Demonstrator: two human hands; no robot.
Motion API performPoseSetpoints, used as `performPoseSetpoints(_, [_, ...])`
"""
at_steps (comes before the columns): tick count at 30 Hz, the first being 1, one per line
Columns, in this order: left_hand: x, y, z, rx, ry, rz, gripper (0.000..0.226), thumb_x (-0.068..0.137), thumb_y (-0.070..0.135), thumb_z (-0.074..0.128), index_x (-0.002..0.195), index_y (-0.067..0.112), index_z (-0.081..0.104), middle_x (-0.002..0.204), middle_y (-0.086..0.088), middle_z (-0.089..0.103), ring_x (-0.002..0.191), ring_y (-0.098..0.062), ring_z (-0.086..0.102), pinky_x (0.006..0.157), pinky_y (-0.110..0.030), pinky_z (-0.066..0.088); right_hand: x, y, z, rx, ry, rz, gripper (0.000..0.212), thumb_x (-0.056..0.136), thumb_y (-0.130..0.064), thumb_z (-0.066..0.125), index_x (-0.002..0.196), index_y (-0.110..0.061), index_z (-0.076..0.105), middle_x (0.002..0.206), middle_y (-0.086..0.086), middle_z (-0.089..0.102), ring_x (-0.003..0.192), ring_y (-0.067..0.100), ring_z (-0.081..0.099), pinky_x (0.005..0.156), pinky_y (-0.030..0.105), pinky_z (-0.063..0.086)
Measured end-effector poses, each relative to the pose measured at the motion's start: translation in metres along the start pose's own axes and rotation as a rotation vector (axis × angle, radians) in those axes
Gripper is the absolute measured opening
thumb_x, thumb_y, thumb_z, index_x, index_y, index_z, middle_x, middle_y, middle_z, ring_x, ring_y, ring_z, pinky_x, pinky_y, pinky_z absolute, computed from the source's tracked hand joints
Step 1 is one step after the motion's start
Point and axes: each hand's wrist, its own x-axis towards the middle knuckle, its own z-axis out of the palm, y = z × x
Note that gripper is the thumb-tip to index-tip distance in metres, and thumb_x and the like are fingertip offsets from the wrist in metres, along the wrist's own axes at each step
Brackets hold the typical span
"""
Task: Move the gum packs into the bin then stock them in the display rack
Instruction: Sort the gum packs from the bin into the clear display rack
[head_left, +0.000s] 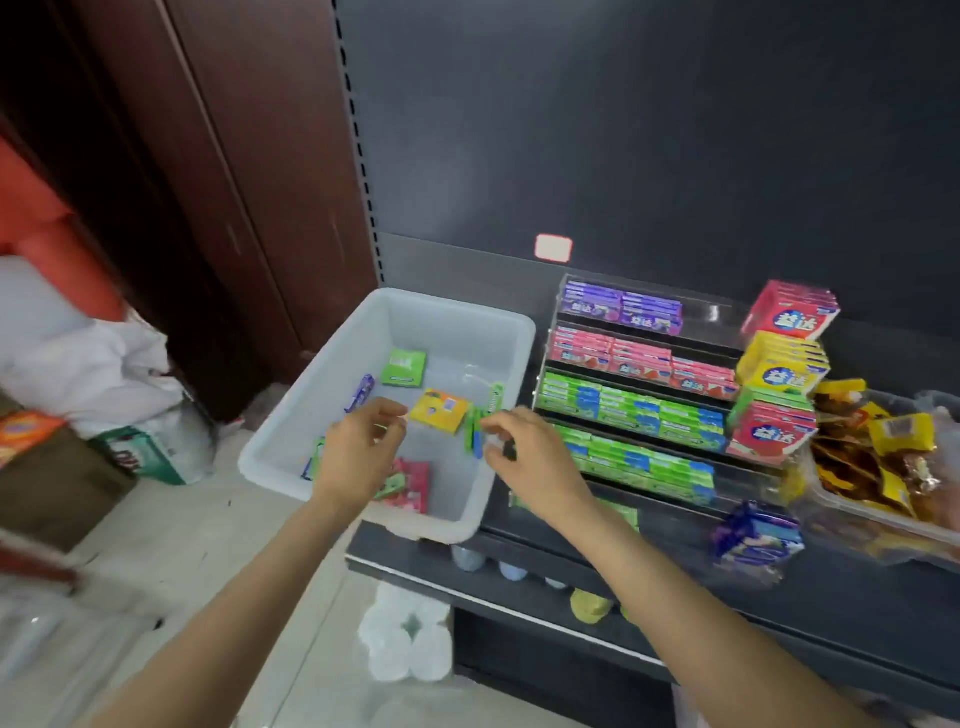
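both hands reach over a translucent white bin on a dark shelf. left hand, fingers loosely curled, holds nothing visible. right hand pinches a green gum pack. loose packs lie in the bin; beyond, a tiered clear display rack holds rows of gum.

Bin sits at the left end of the shelf, its near corner overhanging the front edge. Loose gum packs lie inside it. Display rack stands just right of the bin, against the back. Stacked boxes adjoin the rack's right side. Snack tray at the right end. Both hands over the bin.
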Motion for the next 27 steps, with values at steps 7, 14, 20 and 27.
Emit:
performPoseSetpoints(7, [0.057,-0.099,-0.091,0.254,-0.062,-0.064,0.038,0.09,0.012,0.056,0.129,0.009,0.054,0.126,-0.014,0.057,0.115,-0.033,0.052,0.099,-0.039,0.04,0.066,-0.054,0.097,0.053,-0.149,0.117,0.039,0.089,-0.014,0.059,0.128,-0.01,0.052,0.123,0.009,0.057,0.113,0.019,0.054,0.096,0.024,0.038])
performPoseSetpoints(14, [0.092,-0.143,-0.12,-0.043,-0.443,-0.058,0.036,0.093,0.02,0.056,0.128,0.021,0.058,0.125,0.003,0.061,0.103,-0.016,0.062,0.094,-0.038,0.051,0.102,-0.066,0.15,-0.026,-0.38,0.328,0.072,0.085,-0.031,0.068,0.145,-0.018,0.031,0.14,0.01,0.047,0.128,0.023,0.044,0.106,0.034,0.036])
performPoseSetpoints(20, [0.096,-0.152,-0.121,-0.143,-0.492,-0.06,0.034,0.093,0.018,0.056,0.126,0.028,0.059,0.113,0.007,0.067,0.089,-0.004,0.066,0.079,-0.023,0.056,0.111,-0.063,0.167,-0.081,-0.38,0.36,0.067,0.074,-0.023,0.078,0.134,-0.015,0.048,0.121,0.009,0.058,0.104,0.02,0.054,0.081,0.023,0.037])
performPoseSetpoints(27, [0.104,-0.135,-0.114,0.154,-0.282,0.043,0.035,0.089,0.019,0.062,0.124,0.019,0.06,0.125,0.001,0.058,0.113,-0.018,0.053,0.091,-0.023,0.041,0.12,-0.067,0.155,0.106,-0.045,0.407,0.021,0.086,-0.005,0.063,0.101,-0.019,0.06,0.088,0.0,0.057,0.084,0.015,0.055,0.06,0.018,0.042])
